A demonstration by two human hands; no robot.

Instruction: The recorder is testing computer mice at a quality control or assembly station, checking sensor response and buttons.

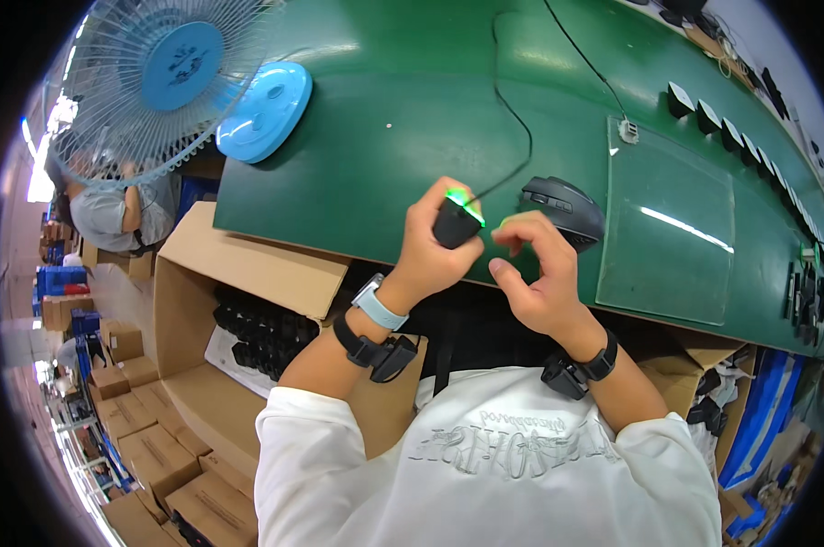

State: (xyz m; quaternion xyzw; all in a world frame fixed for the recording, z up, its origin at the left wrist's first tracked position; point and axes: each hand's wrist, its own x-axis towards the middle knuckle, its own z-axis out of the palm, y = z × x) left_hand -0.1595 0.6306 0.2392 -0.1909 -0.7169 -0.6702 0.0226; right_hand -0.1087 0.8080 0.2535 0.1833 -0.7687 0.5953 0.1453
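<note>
My left hand [435, 251] is closed around a small black block-shaped device [456, 223] whose upper edge glows green. A thin black cable [528, 137] runs from this device across the green table. Just to the right, my right hand [541, 269] hovers at the table's front edge. Its fingers are bent, the thumb stands apart from them, and I see nothing between them. Behind its fingertips a black computer mouse [567, 208] rests on the table.
A clear sheet [667, 246] lies to the right, with a small connector [628, 131] on a cable at its top. Several black-and-white devices [706, 117] line the far right. A fan [170, 73] stands far left beside its blue base [270, 109]. An opened carton [238, 273] holds black parts below.
</note>
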